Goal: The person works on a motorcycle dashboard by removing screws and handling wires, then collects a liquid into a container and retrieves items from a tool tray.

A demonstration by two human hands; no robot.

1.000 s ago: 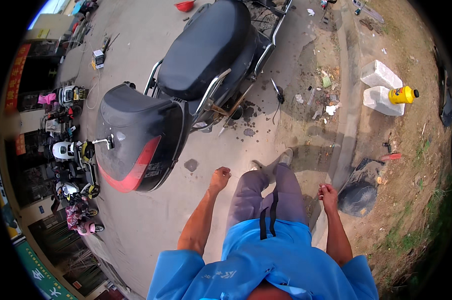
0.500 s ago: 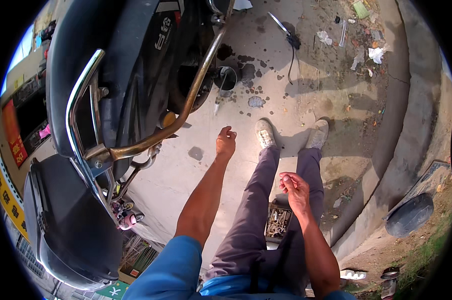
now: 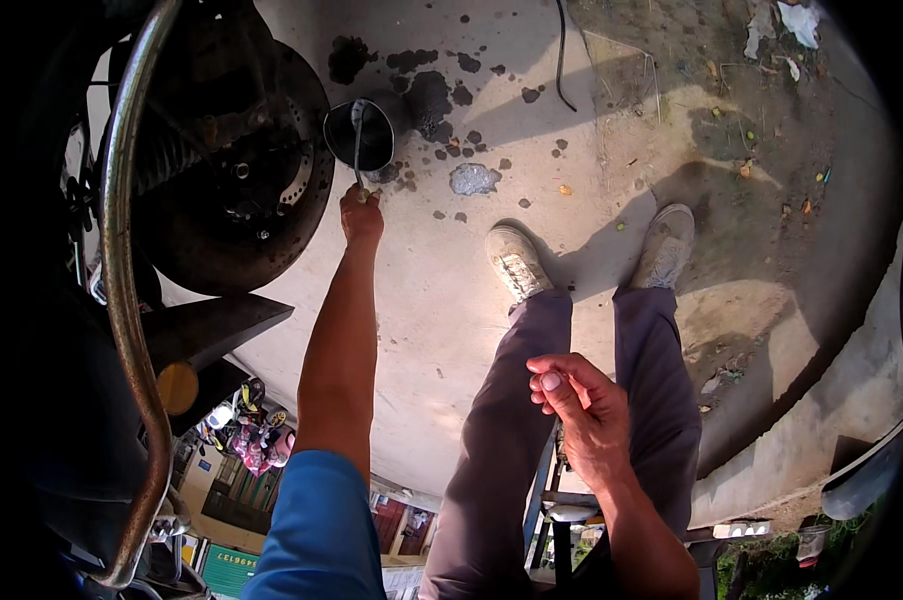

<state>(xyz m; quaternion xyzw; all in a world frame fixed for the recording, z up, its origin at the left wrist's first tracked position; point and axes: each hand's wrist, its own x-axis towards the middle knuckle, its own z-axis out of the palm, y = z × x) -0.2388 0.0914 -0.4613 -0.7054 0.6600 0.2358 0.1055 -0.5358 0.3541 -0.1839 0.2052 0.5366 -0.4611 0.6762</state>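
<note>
My left hand (image 3: 361, 213) is closed on the lower end of a slim grey rod (image 3: 358, 155) that reaches into a round, dark container (image 3: 380, 140) on the stained concrete. The container stands just beside the scooter's black wheel (image 3: 267, 255), whose perforated brake disc (image 3: 297, 175) faces up at me. My right hand (image 3: 562, 395) is raised in front of my trouser legs, its fingers curled toward the thumb, with nothing visible in them.
The scooter's rusty chrome bar (image 3: 122, 250) runs along the left side. A black cable (image 3: 562, 80) lies beyond the stains. A concrete kerb (image 3: 802, 440) curves along the right, and white scraps (image 3: 800, 25) lie at the top right. Parked scooters (image 3: 242, 420) show at lower left.
My view has moved down toward the wheel and concrete. My left hand has moved forward to the container and taken hold of the rod. My right hand stays raised, fingers curled.
</note>
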